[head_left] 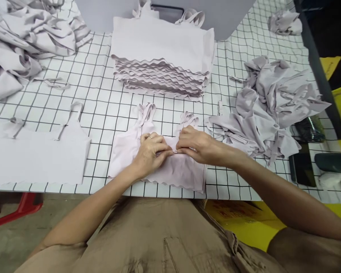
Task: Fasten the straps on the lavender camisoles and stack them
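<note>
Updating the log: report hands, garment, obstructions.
Left hand, right hand pinching garment near its middle. Garment lying on table, straps at far side. Heap close by right forearm; nothing lying on garment.

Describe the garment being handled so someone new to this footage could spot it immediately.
On the white gridded table, find the neat stack of folded fabric. Straight below it in the picture, by the near edge, lies a pale garment with straps pointing towards that stack. Unlike its neighbours, it is pinched by the left hand and right hand.
</note>
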Tool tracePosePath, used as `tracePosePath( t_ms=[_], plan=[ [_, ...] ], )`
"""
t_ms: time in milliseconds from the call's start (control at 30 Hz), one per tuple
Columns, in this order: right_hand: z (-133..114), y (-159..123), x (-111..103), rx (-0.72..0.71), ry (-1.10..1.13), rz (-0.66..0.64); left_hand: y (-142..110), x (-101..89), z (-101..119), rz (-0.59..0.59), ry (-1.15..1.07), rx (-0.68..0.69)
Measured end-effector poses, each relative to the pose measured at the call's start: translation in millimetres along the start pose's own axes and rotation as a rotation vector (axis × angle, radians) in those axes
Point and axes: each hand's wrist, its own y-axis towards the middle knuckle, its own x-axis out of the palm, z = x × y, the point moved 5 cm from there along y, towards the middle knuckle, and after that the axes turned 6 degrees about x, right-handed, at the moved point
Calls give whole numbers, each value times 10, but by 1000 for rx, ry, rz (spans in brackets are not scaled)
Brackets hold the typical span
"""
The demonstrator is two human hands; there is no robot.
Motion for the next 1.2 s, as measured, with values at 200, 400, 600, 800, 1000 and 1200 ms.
tracePosePath(
  t_ms=[200, 400, 600, 800, 1000, 1200],
  plan=[
    [61, 135, -136, 47, 107, -201, 27, 35, -2, -49, 44, -69],
    [415, 197, -580, 228, 143, -114, 43, 55, -1, -67, 98, -120],
    [738, 224, -902, 346, -4, 107, 91, 89, 7, -55, 238, -134],
    [839, 74, -791, 345, -54, 302, 134, 46, 43, -71, 232, -162],
    [180, -585, -248, 273, -291, 458, 121, 37, 2, 2, 201, -129],
    [-181, -995, 349, 515, -409, 428, 153, 30, -48, -23, 249, -99]
  ],
)
